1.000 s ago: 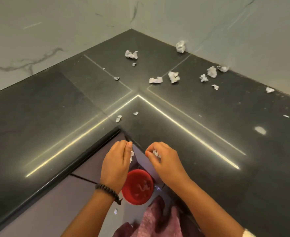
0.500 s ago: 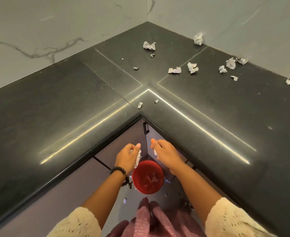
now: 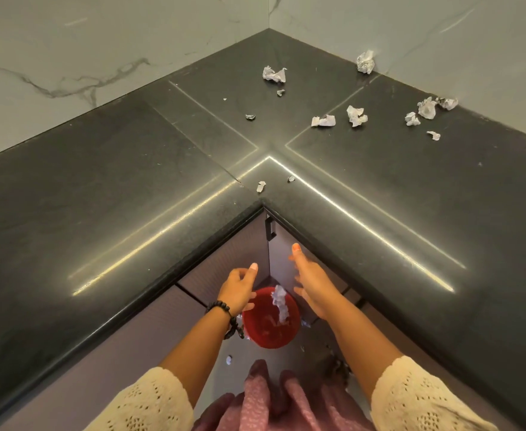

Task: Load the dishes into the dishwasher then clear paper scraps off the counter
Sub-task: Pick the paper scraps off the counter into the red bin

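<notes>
Between the open left hand (image 3: 238,287) and open right hand (image 3: 313,284), paper scraps (image 3: 281,303) hang over the red bin (image 3: 267,329).

Two hands over a red bin at the inner corner of a dark counter

The left hand (image 3: 238,289), fingers loosely curled and holding nothing, and the right hand (image 3: 313,286), fingers spread and straight, hovered over a red bin (image 3: 263,331) on the floor just below their fingertips. White paper scraps (image 3: 280,301) (blurred) showed between the two hands, over the bin's mouth. Beyond the fingers lay the black counter (image 3: 131,197), with two small scraps (image 3: 261,186) near its inner edge and a scatter of crumpled scraps (image 3: 356,116) farther off, toward the marble wall (image 3: 100,42).
</notes>
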